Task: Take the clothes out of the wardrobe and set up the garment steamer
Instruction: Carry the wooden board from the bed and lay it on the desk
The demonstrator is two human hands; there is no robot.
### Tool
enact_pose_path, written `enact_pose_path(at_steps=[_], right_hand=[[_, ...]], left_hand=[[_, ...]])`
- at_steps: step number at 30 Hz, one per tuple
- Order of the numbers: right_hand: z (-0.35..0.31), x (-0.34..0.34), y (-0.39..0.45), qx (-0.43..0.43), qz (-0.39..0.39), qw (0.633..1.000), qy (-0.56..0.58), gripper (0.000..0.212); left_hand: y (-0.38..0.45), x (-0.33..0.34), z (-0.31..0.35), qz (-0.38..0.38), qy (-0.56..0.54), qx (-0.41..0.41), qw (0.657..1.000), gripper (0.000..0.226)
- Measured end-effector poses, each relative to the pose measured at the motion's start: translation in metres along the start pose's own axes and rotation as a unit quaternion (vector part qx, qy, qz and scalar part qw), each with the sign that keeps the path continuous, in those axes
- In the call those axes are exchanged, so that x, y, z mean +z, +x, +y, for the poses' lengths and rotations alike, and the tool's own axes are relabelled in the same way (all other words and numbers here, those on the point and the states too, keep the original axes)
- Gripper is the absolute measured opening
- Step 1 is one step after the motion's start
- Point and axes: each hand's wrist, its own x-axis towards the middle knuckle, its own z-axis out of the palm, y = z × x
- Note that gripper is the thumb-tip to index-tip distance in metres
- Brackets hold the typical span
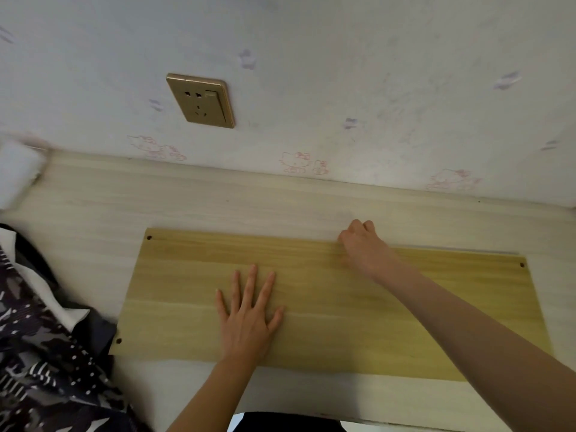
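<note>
We see 1 dark patterned garment [46, 353] heaped at the desk's [93, 207] left edge. Our left hand [249, 319] lies flat, fingers spread, on 1 wooden board [358, 332]; our right hand [364, 244] curls around its far edge.

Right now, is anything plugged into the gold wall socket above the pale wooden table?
No: the gold wall socket shows its bare pin holes, with no plug or cord in it.

The left hand [247, 319] lies flat, palm down, its 5 fingers spread and pointing toward 12 o'clock. The right hand [363, 244], up at 1 o'clock from it, has its fingers curled under, forearm stretched out bare.
</note>
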Motion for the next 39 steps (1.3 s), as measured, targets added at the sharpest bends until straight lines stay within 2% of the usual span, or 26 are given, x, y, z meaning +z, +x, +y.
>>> enact_pose_path(at_steps=[2, 5, 8, 13, 18, 22, 39], right_hand=[[-0.006, -0.001, -0.006, -0.018, 0.030, 0.999, 0.006, 0.030], [-0.010, 0.008, -0.019, -0.026, 0.020, 0.999, 0.010, 0.039], [-0.001, 0.038, -0.040, 0.006, 0.002, 0.999, 0.033, 0.056], [0.018, 0.090, -0.085, 0.060, 0.058, 0.995, 0.051, 0.071], [0.029, 0.120, -0.116, 0.130, 0.065, 0.989, 0.041, 0.074], [0.025, 0.129, -0.120, 0.144, 0.065, 0.987, 0.034, 0.071], [0.001, 0.130, -0.117, 0.173, 0.059, 0.982, 0.055, 0.070]], left_hand=[[0.001, 0.000, 0.000, -0.003, 0.006, -0.001, 1.000, 0.069], [0.004, 0.002, -0.001, -0.008, 0.001, 0.000, 1.000, 0.068], [0.005, 0.003, -0.003, -0.018, -0.014, -0.002, 1.000, 0.068], [-0.001, -0.004, -0.009, -0.006, -0.027, 0.038, 0.999, 0.066], [-0.013, -0.004, -0.023, -0.012, -0.020, -0.042, 0.999, 0.067], [-0.013, -0.005, -0.026, -0.038, -0.008, -0.029, 0.999, 0.066], [0.000, -0.017, -0.046, -0.050, -0.006, -0.010, 0.999, 0.065]])
